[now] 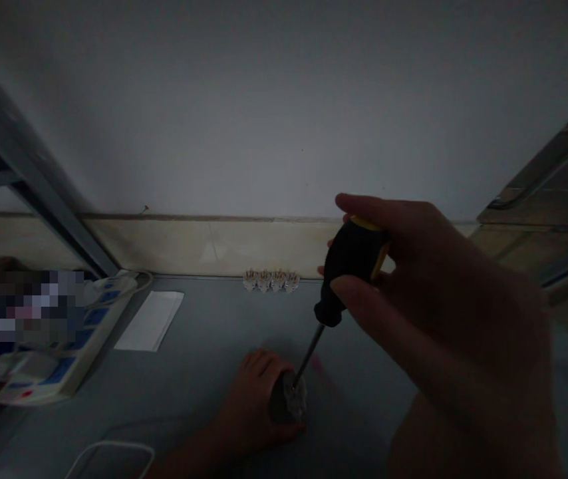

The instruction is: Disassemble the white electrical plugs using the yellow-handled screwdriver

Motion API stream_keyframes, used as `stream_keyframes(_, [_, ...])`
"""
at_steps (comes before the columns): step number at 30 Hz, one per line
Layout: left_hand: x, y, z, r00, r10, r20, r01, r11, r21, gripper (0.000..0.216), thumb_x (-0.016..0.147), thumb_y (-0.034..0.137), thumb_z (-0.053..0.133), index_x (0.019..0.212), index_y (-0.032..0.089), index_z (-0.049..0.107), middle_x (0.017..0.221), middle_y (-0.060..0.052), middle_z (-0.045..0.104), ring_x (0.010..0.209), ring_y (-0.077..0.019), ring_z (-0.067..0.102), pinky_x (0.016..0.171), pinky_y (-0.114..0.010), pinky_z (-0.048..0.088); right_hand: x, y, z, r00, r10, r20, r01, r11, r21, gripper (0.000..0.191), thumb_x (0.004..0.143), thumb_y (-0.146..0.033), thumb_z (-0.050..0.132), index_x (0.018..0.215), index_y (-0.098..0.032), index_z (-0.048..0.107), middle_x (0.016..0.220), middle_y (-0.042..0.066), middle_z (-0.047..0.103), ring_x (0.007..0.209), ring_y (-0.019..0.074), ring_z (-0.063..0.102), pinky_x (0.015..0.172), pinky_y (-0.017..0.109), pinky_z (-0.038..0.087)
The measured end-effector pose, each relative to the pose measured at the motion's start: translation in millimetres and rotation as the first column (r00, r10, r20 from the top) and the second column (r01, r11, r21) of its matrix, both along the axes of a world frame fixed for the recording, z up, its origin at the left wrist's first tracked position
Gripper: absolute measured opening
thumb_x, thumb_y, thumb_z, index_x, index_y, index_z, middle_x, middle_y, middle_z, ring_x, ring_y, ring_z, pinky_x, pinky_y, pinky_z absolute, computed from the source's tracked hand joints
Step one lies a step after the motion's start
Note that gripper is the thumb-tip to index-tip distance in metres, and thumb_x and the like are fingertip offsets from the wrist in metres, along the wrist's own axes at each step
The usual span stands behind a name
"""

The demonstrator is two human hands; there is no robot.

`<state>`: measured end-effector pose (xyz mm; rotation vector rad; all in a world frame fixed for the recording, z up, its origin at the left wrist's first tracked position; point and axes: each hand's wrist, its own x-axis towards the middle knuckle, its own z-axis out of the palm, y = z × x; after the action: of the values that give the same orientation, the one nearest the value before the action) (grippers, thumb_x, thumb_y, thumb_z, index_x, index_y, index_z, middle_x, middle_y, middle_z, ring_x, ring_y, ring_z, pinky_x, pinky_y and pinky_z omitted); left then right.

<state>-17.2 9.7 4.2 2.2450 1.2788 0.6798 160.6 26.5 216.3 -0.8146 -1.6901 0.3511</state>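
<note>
My right hand (443,299) grips a screwdriver (348,266) by its thick black and yellow handle, the fingers wrapped around it. The metal shaft slants down to the left, and its tip meets a small clear part (294,394) on the tabletop. My left hand (257,399) closes around a short dark round piece (279,399) that bears this clear part, thumb on the near side and fingers on the far side. In the dim light I cannot make out the exact kind of the piece, nor what the tip sits in.
Several small clear parts with metal pins (271,280) stand in a row against the wall. A folded white paper (150,320) lies left of them. Farther left is a power strip (77,362) with plugs and cables. A white cable (114,444) loops at the front edge.
</note>
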Motion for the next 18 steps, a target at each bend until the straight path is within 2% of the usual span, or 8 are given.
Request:
stream_keyframes(2, [1,0,0.4,1.0,0.001,-0.009,-0.001,1.0,-0.013,0.057,0.06,0.038,0.083,0.111,0.025,0.063,0.112,-0.007,0.069,0.102,-0.033,0.062,0.092,-0.048,0.05,-3,2,-0.1,0.998,-0.056,-0.007,0.057,0.998,0.03,0.043,0.078,-0.024,0.079,0.119,-0.031,0.068,0.106,0.003,0.062,0.087,0.0151,0.064,0.07,0.025,0.061])
stream_keyframes(4, [1,-1,0.6,1.0,0.004,0.0,-0.004,1.0,-0.019,0.055,0.06,0.037,0.082,0.111,0.026,0.062,0.111,-0.005,0.069,0.101,-0.0322,0.062,0.091,-0.047,0.05,-4,2,-0.1,0.995,-0.095,-0.035,0.097,0.994,0.046,0.041,0.076,-0.02,0.08,0.113,-0.031,0.068,0.106,0.002,0.063,0.094,0.018,0.064,0.079,0.031,0.061])
stream_keyframes(6, [2,-1,0.6,1.0,0.002,0.005,-0.002,1.0,-0.029,0.056,0.06,0.036,0.082,0.112,0.028,0.062,0.112,-0.005,0.069,0.102,-0.0319,0.062,0.091,-0.047,0.05,-3,0,-0.1,0.994,-0.052,-0.092,0.055,0.998,0.03,0.044,0.077,-0.013,0.074,0.115,-0.032,0.064,0.107,0.002,0.064,0.1,0.0204,0.064,0.086,0.036,0.06])
stream_keyframes(8, [2,0,0.5,1.0,0.002,0.002,-0.002,0.999,-0.045,0.058,0.059,0.036,0.083,0.113,0.027,0.061,0.114,-0.006,0.068,0.103,-0.0327,0.061,0.092,-0.047,0.05,-1,-4,0.3,0.99,0.01,-0.144,-0.009,1.0,0.004,0.041,0.079,-0.011,0.067,0.115,-0.029,0.062,0.107,0.003,0.067,0.098,0.021,0.066,0.089,0.038,0.059])
stream_keyframes(11, [2,1,0.2,1.0,-0.006,-0.009,0.006,0.998,-0.065,0.061,0.056,0.036,0.085,0.111,0.025,0.062,0.115,-0.008,0.069,0.104,-0.0342,0.061,0.093,-0.049,0.05,1,-8,2.0,0.99,-0.008,-0.141,0.01,1.0,0.015,0.031,0.083,-0.012,0.06,0.11,-0.026,0.066,0.11,0.003,0.068,0.096,0.0206,0.066,0.093,0.039,0.057])
stream_keyframes(13, [2,1,0.4,1.0,-0.01,-0.009,0.01,0.998,-0.066,0.062,0.055,0.035,0.085,0.111,0.025,0.062,0.114,-0.008,0.069,0.104,-0.0339,0.061,0.094,-0.049,0.049,1,-7,2.9,0.992,-0.024,-0.124,0.03,0.999,0.039,0.027,0.084,-0.016,0.065,0.108,-0.028,0.067,0.11,0.002,0.066,0.098,0.0198,0.064,0.093,0.037,0.057])
stream_keyframes(16, [2,1,2.3,1.0,-0.004,-0.01,0.003,0.998,-0.061,0.059,0.057,0.033,0.085,0.111,0.025,0.062,0.112,-0.007,0.069,0.102,-0.0319,0.062,0.093,-0.048,0.049,0,-4,2.4,0.99,-0.049,-0.134,0.057,0.997,0.057,0.033,0.076,-0.018,0.078,0.103,-0.03,0.065,0.103,-0.001,0.062,0.094,0.0171,0.063,0.093,0.034,0.056])
stream_keyframes(18, [2,1,4.3,1.0,0.004,-0.017,-0.006,0.998,-0.064,0.057,0.058,0.033,0.084,0.11,0.026,0.063,0.112,-0.005,0.069,0.103,-0.031,0.062,0.094,-0.047,0.049,-2,-3,1.6,0.981,-0.048,-0.187,0.057,0.997,0.042,0.038,0.074,-0.012,0.078,0.103,-0.03,0.063,0.101,-0.001,0.061,0.093,0.0168,0.062,0.092,0.034,0.056])
